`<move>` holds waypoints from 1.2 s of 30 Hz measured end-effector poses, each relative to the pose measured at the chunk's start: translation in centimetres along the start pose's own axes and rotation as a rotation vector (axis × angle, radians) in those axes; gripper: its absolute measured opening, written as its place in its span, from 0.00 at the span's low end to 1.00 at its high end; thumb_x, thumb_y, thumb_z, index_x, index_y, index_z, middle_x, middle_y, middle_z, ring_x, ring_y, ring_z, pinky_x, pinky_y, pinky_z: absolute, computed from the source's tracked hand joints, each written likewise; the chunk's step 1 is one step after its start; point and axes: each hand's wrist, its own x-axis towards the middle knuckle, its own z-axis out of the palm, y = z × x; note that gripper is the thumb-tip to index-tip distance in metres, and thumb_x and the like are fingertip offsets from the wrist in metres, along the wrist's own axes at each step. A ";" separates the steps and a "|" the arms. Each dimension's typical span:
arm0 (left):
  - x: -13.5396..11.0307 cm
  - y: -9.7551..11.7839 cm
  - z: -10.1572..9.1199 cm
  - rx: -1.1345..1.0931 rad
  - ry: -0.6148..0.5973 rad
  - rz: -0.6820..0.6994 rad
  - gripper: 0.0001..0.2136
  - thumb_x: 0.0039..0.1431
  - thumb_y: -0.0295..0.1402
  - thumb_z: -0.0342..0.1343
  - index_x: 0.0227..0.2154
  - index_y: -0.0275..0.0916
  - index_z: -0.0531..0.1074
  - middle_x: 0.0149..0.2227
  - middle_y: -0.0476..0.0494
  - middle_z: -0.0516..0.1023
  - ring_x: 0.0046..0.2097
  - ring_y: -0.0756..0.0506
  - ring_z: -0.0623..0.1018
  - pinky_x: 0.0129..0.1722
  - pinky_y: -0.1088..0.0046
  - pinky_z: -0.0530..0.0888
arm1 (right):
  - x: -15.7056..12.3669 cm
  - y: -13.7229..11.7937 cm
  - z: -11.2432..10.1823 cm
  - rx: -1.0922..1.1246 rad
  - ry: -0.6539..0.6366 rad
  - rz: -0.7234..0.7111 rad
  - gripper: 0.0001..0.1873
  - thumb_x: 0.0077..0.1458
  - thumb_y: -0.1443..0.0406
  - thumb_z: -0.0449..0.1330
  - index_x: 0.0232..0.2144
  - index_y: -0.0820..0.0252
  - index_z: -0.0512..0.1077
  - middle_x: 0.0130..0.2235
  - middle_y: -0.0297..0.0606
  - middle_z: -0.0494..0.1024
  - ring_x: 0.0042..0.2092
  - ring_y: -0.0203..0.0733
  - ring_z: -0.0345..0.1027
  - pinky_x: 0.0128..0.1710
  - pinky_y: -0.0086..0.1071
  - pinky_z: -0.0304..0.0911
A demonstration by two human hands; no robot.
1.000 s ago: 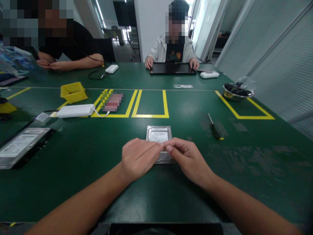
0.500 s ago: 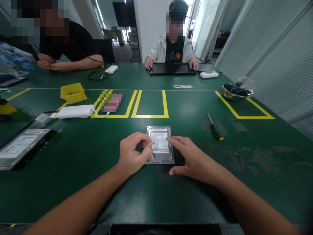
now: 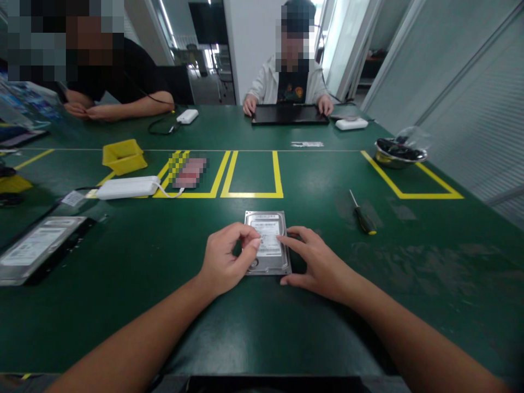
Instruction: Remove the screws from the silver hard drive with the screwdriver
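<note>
A silver hard drive (image 3: 272,265) with a white label lies flat on the green table in front of me. Over its left side is my left hand (image 3: 229,254), thumb and forefinger pinched together; whatever may be between the tips is too small to make out. My right hand (image 3: 313,259) is at the drive's right side with fingers apart. Its forefinger reaches over the label, and its thumb is down by the near right corner. Whether those fingers touch the drive I cannot tell. Off to the right lies a screwdriver (image 3: 364,219) with a dark and yellow handle.
Another hard drive (image 3: 36,245) lies at the left. Beyond are a white power bank (image 3: 127,187), a yellow bin (image 3: 124,156) and a metal bowl (image 3: 400,157) of dark parts. Two people sit across the table; one holds a black tray (image 3: 290,114).
My left hand has shifted slightly to the right over the drive, still pinched. My right hand has moved a little to the left, closer to the drive's edge.
</note>
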 end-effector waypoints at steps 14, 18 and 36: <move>0.6 1.3 -0.5 0.061 -0.057 0.176 0.04 0.52 0.22 0.56 0.29 0.36 0.71 0.27 0.49 0.72 0.28 0.50 0.70 0.29 0.72 0.68 | 0.4 0.3 0.9 0.063 0.040 -0.014 0.49 0.45 0.52 0.73 0.64 0.57 0.57 0.60 0.51 0.63 0.61 0.56 0.58 0.60 0.52 0.58; 0.5 1.7 -0.5 0.052 -0.078 0.252 0.05 0.54 0.21 0.55 0.31 0.36 0.71 0.28 0.48 0.73 0.30 0.50 0.72 0.32 0.71 0.70 | 0.3 0.7 0.5 0.088 0.008 -0.016 0.48 0.46 0.51 0.72 0.64 0.55 0.57 0.61 0.49 0.62 0.62 0.55 0.58 0.60 0.51 0.58; -0.2 2.9 1.0 0.213 -0.296 0.459 0.02 0.64 0.22 0.54 0.38 0.33 0.71 0.33 0.42 0.76 0.36 0.45 0.73 0.38 0.66 0.73 | 0.4 0.6 0.7 0.059 0.029 -0.064 0.40 0.53 0.53 0.67 0.63 0.61 0.59 0.60 0.52 0.62 0.60 0.55 0.57 0.59 0.52 0.58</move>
